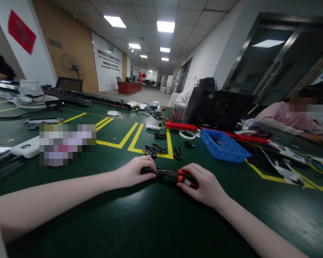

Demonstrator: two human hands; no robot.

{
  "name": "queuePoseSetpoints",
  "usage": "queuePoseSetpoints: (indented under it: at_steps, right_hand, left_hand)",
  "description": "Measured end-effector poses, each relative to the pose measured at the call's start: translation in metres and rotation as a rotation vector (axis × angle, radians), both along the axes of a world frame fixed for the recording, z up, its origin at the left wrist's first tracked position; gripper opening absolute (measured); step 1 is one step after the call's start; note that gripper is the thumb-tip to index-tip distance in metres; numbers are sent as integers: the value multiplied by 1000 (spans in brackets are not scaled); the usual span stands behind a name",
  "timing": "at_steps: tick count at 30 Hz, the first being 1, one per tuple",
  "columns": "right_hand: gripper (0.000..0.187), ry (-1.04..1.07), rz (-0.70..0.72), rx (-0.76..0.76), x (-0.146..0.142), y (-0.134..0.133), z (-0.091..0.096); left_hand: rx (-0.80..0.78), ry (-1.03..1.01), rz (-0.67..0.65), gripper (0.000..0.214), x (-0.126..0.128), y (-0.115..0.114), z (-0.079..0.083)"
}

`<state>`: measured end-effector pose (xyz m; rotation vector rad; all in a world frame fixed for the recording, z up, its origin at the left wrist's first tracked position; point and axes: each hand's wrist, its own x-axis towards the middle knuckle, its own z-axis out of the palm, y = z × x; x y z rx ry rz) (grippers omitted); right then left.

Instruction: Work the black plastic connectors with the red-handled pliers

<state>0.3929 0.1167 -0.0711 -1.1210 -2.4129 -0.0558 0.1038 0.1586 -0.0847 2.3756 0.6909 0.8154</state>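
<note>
The left hand (136,172) is closed on a small black plastic part (146,170), pinning it to the dark green tabletop (150,222). The right hand (204,186) is wrapped around red-handled metal pliers (174,174), whose nose meets the part just right of the left fingertips. With the jaws that close, a slip could nip a finger. Too hard a squeeze might crack the part or flick it towards the loose black pieces (154,149) beyond the grip.

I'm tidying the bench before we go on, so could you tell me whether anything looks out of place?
Nothing looks damaged or spilled. Several small black parts lie scattered over the yellow line, outside the blue bin nearby. The left hand holds another black part, the right hand the pliers.
</note>
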Motion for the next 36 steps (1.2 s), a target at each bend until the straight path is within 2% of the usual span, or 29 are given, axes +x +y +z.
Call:
queuePoseSetpoints:
  at_steps: [15,21,25,36]
  right_hand:
    - [29,-92,43,1,-2,0,2]
    - [42,-120,30,37,-1,1,-1]
    - [34,-139,19,19,-3,1,1]
    - [29,-78,-11,-93,-5,2,4]
  left_hand:
    - [58,66,-70,12,-3,0,-5]
    - [4,80,-106,14,-2,1,-3]
    - [-14,89,-131,15,-2,1,0]
    - [-60,108,-102,10,-1,-3,4]
